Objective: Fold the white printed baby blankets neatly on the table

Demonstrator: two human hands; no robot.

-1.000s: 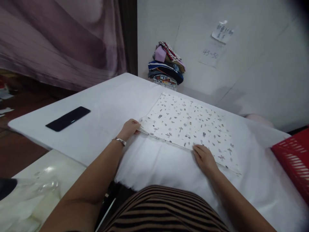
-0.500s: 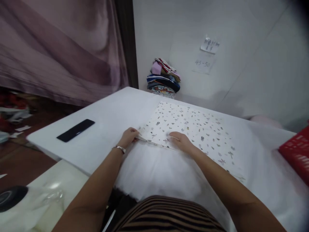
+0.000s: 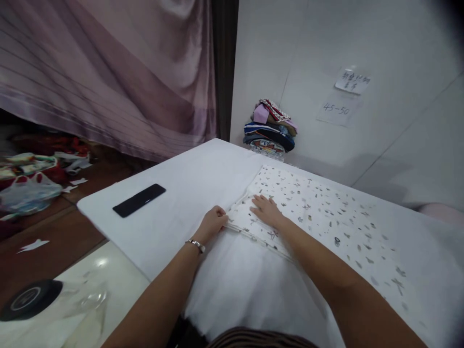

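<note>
A white cloth with a small scattered print (image 3: 319, 212) lies spread and folded over on the white-covered table (image 3: 195, 179). At its near left corner, my left hand (image 3: 213, 222) pinches the layered edge between thumb and fingers; a metal bracelet circles that wrist. My right hand (image 3: 267, 210) lies flat on the cloth a little farther right, its fingers spread and pressing on the printed surface. Plain white fabric (image 3: 246, 275) hangs over the near edge below both hands.
A black phone-like slab (image 3: 139, 200) lies on the table's left part. A stack of folded fabrics (image 3: 270, 128) stands by the wall beyond the far edge. At lower left, a black round object (image 3: 32, 299) rests on a lower surface. Plastic bags (image 3: 31, 193) sit on the floor.
The view has turned left. My right hand has gone from the cloth's near edge to farther in, with its fingers now spread flat. My left hand still grips the corner.
</note>
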